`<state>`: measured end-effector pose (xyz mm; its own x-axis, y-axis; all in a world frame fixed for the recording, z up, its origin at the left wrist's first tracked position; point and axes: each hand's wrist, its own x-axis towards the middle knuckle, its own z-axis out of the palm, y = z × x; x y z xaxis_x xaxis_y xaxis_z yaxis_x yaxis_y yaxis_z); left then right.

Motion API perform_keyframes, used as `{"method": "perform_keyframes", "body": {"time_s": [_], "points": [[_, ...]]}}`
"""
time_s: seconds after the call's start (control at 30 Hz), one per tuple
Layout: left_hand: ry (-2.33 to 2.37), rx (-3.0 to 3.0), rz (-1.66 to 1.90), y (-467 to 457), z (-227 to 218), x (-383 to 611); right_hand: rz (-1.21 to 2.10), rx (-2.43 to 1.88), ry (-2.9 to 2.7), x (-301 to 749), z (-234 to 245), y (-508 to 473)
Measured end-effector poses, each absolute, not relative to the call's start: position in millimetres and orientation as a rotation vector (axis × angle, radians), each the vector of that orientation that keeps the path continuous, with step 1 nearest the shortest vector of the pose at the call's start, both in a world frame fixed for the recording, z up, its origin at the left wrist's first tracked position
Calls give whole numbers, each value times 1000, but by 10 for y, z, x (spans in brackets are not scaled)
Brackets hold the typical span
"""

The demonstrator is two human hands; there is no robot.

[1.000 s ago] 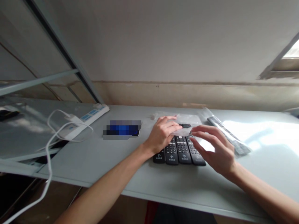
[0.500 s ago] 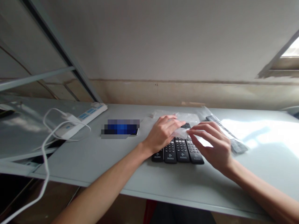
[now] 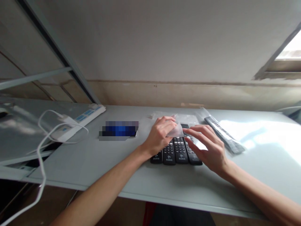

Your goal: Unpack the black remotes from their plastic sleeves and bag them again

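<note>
Several black remote controls [image 3: 181, 157] lie side by side on the grey table, their upper parts partly hidden by my hands. My left hand [image 3: 158, 136] is closed on a translucent plastic bag [image 3: 176, 131] above the remotes. Just right of the bag's edge, my right hand [image 3: 209, 144] has its thumb and fingers apart, the fingertips close to the plastic. More clear plastic bags [image 3: 189, 119] lie flat behind the hands. Right of them rests another remote in a clear bag [image 3: 224, 135], slanting across the table.
A phone [image 3: 135, 133] with a blurred screen lies to the left. Beyond it stand a white power strip [image 3: 81, 124] and a looping white cable [image 3: 42, 166]. A metal frame post [image 3: 82, 84] rises at the table's back left, and the wall [image 3: 150, 91] borders the far edge.
My right thumb and fingers have parted from the bag's edge. The bag now stands up from my left hand, its loose edge raised. The whole view has shifted slightly.
</note>
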<state>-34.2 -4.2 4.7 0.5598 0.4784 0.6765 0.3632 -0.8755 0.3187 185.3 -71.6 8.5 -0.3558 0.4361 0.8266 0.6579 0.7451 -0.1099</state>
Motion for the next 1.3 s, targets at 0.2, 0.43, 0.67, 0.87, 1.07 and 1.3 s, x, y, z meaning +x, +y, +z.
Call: {"method": "perform_keyframes", "body": {"time_s": [0.2,0.43,0.67,0.87,1.07,1.3], "points": [[718,2663,1134,-32,26,-344,-285,-887,-1963,1852,84,-707],[683,2749,1010,0,13,-334,-236,-890,-1925,1871,108,-703],[893,2556,1032,79,6,-373,-56,-994,-1507,2018,60,-558],[722,1609,1272,172,84,-368,81,-1046,-1685,1953,2,-560],[512,1174,1117,44,284,-327,74,-917,-2164,1765,-12,-736],[314,931,866,-106,238,-255,-148,-774,-2010,1822,45,-742]]}}
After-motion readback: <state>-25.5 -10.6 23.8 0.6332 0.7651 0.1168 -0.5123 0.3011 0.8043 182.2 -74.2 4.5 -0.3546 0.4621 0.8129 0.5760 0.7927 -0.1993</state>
